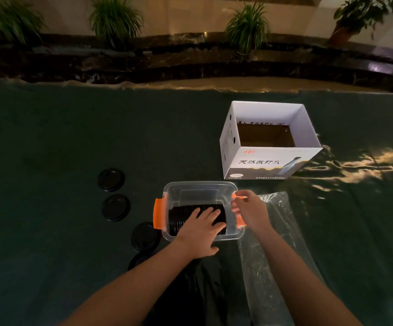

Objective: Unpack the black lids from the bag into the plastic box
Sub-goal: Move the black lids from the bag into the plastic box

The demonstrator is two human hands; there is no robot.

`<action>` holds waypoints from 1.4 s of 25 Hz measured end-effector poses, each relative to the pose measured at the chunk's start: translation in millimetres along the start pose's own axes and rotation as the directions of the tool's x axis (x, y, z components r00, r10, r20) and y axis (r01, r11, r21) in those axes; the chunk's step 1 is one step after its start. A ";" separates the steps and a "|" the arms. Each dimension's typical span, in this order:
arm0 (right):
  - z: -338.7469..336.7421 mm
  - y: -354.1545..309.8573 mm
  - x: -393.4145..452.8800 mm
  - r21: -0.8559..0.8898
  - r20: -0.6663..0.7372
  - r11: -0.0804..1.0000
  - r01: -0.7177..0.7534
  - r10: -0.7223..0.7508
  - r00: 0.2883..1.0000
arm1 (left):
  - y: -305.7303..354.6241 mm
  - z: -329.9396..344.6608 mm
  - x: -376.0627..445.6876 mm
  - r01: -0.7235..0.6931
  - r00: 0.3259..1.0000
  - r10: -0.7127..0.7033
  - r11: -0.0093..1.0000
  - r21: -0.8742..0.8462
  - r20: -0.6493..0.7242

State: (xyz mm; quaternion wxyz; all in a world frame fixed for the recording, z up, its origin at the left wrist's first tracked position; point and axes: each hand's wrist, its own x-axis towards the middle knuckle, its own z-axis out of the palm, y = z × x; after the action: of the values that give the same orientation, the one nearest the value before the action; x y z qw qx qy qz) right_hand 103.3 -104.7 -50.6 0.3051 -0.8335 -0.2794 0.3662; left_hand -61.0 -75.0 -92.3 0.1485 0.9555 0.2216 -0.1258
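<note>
A clear plastic box (197, 187) with orange clips sits on the dark cloth in front of me. Inside it lies a row of black lids (181, 216) stacked on edge. My left hand (201, 228) lies flat on top of that row, fingers straight and spread. My right hand (249, 211) hovers at the box's right orange clip (237, 222), fingers loosely bent, holding nothing that I can see. The clear plastic bag (275, 243) lies flattened to the right of the box, under my right forearm.
Loose black lids lie on the cloth to the left: one lid (111, 179), a second lid (116, 207), a third lid (145, 236) by the box's corner. An open white cardboard box (270, 161) stands behind to the right. Planters and a dark ledge run along the back.
</note>
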 end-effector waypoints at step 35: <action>104.1 -22.0 5.6 -0.248 0.095 0.934 0.256 -0.239 0.966 | -308.0 32.0 -60.3 0.782 0.574 -0.818 0.540 -0.311 0.022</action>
State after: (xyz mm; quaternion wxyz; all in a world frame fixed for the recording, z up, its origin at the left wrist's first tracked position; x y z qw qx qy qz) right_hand 19.9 -54.7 -94.1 0.2286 -0.8121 -0.4371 0.3117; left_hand -261.0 155.1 -173.6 0.1968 0.7215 0.6583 -0.0857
